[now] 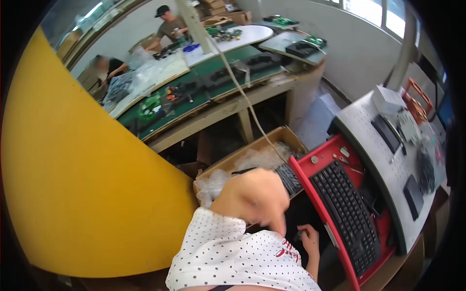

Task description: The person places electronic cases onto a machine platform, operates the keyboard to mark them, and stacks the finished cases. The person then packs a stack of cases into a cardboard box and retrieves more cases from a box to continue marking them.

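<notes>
My left arm, bare below a white dotted sleeve, bends in front of my body. My left hand points down near the shirt front, blurred by motion, and its fingers cannot be made out. Lower right, beside the red drawer, is my right hand. Its fingers are curled at a small dark thing whose kind I cannot tell. Behind my left arm stands a cardboard box with clear plastic bags and grey coiled cable in it.
A black keyboard lies in the drawer, under a white perforated worktop. A large yellow curved surface fills the left. Beyond, a green-topped bench holds parts. Two people sit at the far tables. A cord hangs across.
</notes>
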Motion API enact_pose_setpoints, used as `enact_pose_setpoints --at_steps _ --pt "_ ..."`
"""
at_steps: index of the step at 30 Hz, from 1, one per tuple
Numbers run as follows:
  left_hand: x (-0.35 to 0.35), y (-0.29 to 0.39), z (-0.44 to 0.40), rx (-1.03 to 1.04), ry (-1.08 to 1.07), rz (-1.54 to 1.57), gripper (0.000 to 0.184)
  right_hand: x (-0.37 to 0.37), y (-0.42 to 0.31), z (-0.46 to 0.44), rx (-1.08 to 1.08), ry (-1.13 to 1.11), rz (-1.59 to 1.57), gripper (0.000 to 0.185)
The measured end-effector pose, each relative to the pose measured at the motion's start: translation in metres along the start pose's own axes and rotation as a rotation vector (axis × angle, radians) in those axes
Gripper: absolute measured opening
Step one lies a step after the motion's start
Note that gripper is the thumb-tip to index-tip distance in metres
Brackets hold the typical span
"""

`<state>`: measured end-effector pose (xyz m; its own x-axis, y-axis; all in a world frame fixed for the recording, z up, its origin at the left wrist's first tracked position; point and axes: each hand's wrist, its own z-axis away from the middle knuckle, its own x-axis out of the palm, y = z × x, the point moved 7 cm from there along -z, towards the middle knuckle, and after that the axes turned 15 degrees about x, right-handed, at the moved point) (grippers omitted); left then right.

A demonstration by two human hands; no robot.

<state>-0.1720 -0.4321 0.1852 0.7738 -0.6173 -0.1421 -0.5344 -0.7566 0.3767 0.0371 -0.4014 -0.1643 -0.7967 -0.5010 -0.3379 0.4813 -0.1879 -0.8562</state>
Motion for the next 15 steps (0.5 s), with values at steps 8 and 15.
enact_pose_setpoints --at_steps 8,15 --pt "-0.073 -0.09 0.445 -1.453 0.4 -0.847 0.025 -0.012 0.15 -0.021 0.21 0.248 -0.326 0.013" --pt "-0.038 -0.119 0.599 -1.538 0.252 -1.328 0.031 -0.025 0.13 -0.009 0.142 0.4 -0.364 0.017"
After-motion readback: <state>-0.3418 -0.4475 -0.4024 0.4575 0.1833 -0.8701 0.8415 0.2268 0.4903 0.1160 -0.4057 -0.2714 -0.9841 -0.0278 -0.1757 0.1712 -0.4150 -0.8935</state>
